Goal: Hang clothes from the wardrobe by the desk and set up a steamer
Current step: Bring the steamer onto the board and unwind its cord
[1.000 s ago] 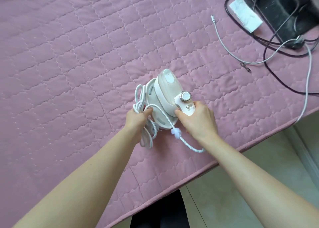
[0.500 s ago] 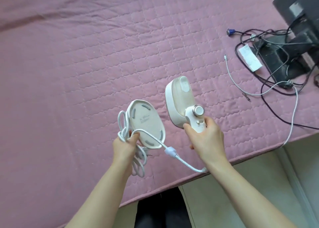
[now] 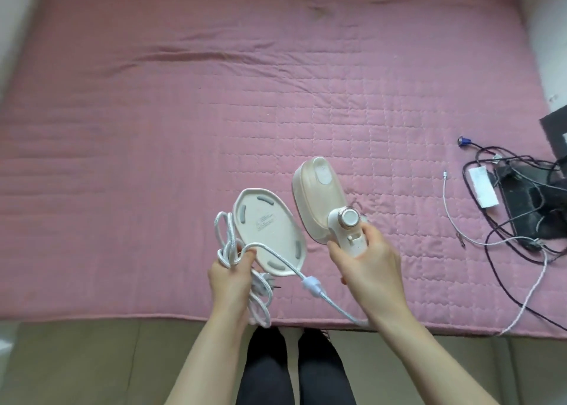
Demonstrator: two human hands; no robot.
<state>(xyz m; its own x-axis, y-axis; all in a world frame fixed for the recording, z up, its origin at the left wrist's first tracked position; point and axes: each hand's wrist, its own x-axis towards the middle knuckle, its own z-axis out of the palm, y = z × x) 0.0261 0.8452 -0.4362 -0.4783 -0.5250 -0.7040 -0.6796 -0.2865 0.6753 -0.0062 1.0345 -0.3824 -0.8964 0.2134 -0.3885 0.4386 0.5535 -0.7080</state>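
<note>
A cream handheld steamer (image 3: 317, 199) with a round dial is held up over the pink quilted bed (image 3: 153, 128), gripped by its white handle in my right hand (image 3: 366, 269). My left hand (image 3: 230, 277) holds the steamer's oval base plate (image 3: 268, 231), underside up, together with the coiled white cord (image 3: 242, 282). The cord runs from the coil across to the handle, with a white strap on it. Steamer and base are apart, side by side above the bed's near edge.
At the right on the bed lie tangled black and white cables (image 3: 521, 245), a white adapter (image 3: 484, 190) and a black device (image 3: 530, 202). The beige floor (image 3: 92, 361) and my dark-trousered legs (image 3: 294, 371) show below the bed edge.
The steamer and base have been lifted off the bed and separated: base with cord to the left, steamer to the right. The view has pulled back from the bed.
</note>
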